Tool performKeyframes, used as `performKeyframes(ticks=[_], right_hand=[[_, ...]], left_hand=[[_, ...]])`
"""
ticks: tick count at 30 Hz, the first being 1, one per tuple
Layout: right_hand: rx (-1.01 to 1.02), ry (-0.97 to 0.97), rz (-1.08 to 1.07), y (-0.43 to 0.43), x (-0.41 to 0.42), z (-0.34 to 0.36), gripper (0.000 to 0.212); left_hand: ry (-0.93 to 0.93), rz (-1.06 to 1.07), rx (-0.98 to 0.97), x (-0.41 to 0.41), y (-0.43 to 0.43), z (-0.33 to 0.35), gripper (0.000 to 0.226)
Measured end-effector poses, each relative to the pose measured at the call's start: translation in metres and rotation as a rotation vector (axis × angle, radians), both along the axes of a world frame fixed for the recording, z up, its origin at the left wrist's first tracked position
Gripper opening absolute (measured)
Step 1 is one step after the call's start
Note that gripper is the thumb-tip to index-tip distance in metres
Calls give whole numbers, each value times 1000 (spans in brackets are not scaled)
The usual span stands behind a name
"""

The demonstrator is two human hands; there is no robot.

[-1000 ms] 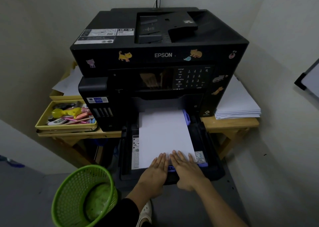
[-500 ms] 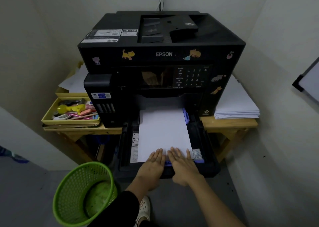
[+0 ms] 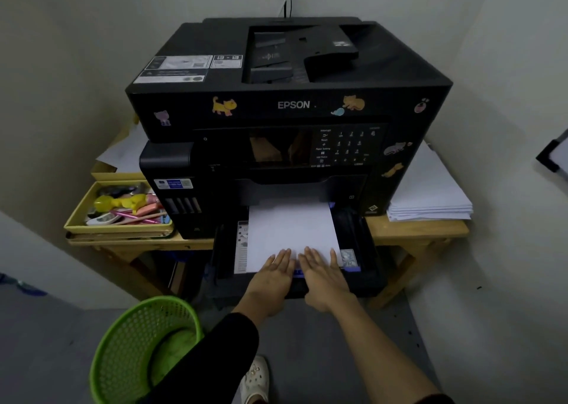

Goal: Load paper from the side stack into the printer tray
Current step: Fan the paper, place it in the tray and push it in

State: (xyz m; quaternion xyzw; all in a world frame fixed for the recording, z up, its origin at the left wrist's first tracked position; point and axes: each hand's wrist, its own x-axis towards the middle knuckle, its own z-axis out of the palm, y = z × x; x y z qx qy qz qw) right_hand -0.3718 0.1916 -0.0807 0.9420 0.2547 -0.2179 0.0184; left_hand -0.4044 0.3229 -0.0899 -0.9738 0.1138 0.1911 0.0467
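At far left, beside the printer (image 3: 289,105), sit a green basket (image 3: 144,348) on the floor and a yellow tray (image 3: 118,228) of pens, neither part of our job. Moving in, our left hand (image 3: 272,276) lies flat, fingers straight and together, palm down on the near edge of the paper (image 3: 290,234) and gripping nothing. The paper lies in the pulled-out tray (image 3: 356,250), its far end already under the printer body. Our right hand (image 3: 322,276) just beside it is the same: open, flat, pressing the sheets and holding nothing. We judge the loading itself is done and we are squaring and seating the sheets; the next move probably calls for snugging the blue guide (image 3: 350,269) to the paper edge, then pushing the tray home evenly with both hands so nothing skews. Farther right, the side stack (image 3: 430,197) rests on the table (image 3: 415,230), touching the printer's flank. Hidden from us: how deep the paper reaches inside, the tray's front lip under our palms, and the dim panel lettering, which we cannot read.
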Motion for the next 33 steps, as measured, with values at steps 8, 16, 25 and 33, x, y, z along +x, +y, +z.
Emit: performKeyframes(ticks=[8,16,25,33], right_hand=[[30,-112,-38,16,33,6,82],[219,-112,-452,7,49,7,90],[1113,116,-1636,29,39,16,103],[1646,377,-1764,32,58,26,124]], left_hand=[[36,115,95,47,10,10,80],[11,534,-153,55,11,19,100],[-276,1855,-1109,52,-21,35,123],[-207,1933,-1580,67,-12,48,137]])
